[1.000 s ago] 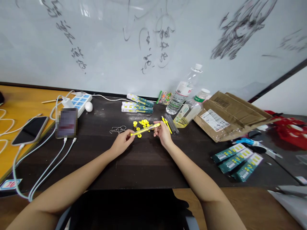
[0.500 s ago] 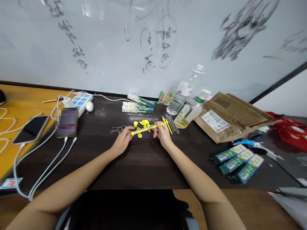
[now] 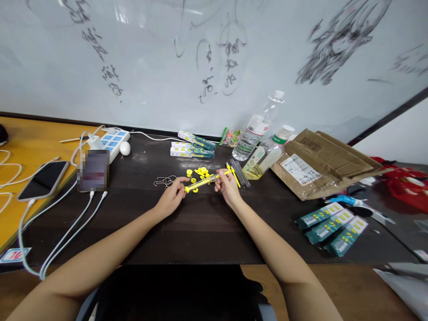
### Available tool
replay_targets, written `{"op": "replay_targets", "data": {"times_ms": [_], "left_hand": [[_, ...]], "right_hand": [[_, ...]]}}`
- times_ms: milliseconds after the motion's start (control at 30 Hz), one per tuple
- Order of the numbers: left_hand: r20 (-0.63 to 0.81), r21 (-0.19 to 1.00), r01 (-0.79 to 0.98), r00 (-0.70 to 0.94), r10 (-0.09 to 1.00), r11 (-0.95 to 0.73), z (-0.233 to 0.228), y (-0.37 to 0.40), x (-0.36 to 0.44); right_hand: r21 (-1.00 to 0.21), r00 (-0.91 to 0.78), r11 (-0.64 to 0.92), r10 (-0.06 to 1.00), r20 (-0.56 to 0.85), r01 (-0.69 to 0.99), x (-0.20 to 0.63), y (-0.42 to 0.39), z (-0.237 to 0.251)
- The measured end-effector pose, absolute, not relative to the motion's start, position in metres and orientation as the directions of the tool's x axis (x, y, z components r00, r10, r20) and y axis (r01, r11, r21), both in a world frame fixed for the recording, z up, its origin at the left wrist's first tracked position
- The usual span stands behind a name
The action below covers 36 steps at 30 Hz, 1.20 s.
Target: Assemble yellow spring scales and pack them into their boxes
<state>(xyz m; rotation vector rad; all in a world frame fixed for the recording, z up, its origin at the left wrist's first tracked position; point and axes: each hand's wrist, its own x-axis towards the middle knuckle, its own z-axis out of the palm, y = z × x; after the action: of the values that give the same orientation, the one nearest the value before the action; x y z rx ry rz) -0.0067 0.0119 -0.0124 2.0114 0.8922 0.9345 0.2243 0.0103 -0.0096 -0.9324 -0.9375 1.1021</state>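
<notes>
Over the dark table I hold a slim clear tube with yellow ends (image 3: 202, 182), tilted up to the right. My right hand (image 3: 228, 186) pinches its right end, where a thin yellow rod shows. Fingers of my left hand (image 3: 173, 196) are closed about the yellow left end; their exact grip is partly hidden. Small yellow rings and plastic parts (image 3: 202, 171) lie just behind the tube. A bent metal wire piece (image 3: 165, 181) is left of them. Beside my right hand lie another yellow rod (image 3: 236, 176) and clear-grey tubes (image 3: 241, 173).
Behind are small boxes (image 3: 192, 152), a snack packet (image 3: 229, 137), a water bottle (image 3: 254, 129) and a bottle of yellow liquid (image 3: 267, 154). To the right are a cardboard parcel (image 3: 321, 156), teal boxes (image 3: 329, 225) and scissors (image 3: 364, 206). Phones, cables and a power strip (image 3: 115, 141) occupy the left.
The tube and my left hand have shifted slightly right and toward me. A yellow ring now shows behind the tube. My right hand has barely moved.
</notes>
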Motion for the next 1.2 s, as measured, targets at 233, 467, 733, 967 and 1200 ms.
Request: {"op": "replay_targets", "data": {"times_ms": [233,467,733,967,1200], "left_hand": [[0.275,0.866,0.315,0.349,0.896,-0.389,-0.014,0.014,-0.006],[0.11,0.994,-0.019,0.187,0.976,-0.109,-0.017,0.021,-0.003],[0.086,0.974,-0.227,0.263,0.961,-0.025,-0.015,0.024,-0.004],[0.098,0.967,-0.251,0.265,0.959,-0.029,-0.015,0.026,-0.008],[0.081,0.989,-0.143,0.295,0.952,-0.04,-0.017,0.024,-0.002]], "right_hand": [[-0.944,0.132,0.191,0.978,0.16,-0.268,0.218,0.005,-0.007],[-0.952,0.087,0.198,0.979,0.182,-0.234,0.214,0.003,-0.009],[-0.949,0.09,0.201,0.979,0.185,-0.242,0.216,0.0,-0.002],[-0.951,0.041,0.195,0.981,0.191,-0.241,0.216,0.001,-0.007],[-0.953,0.051,0.209,0.978,0.203,-0.218,0.214,0.001,-0.007]]}}
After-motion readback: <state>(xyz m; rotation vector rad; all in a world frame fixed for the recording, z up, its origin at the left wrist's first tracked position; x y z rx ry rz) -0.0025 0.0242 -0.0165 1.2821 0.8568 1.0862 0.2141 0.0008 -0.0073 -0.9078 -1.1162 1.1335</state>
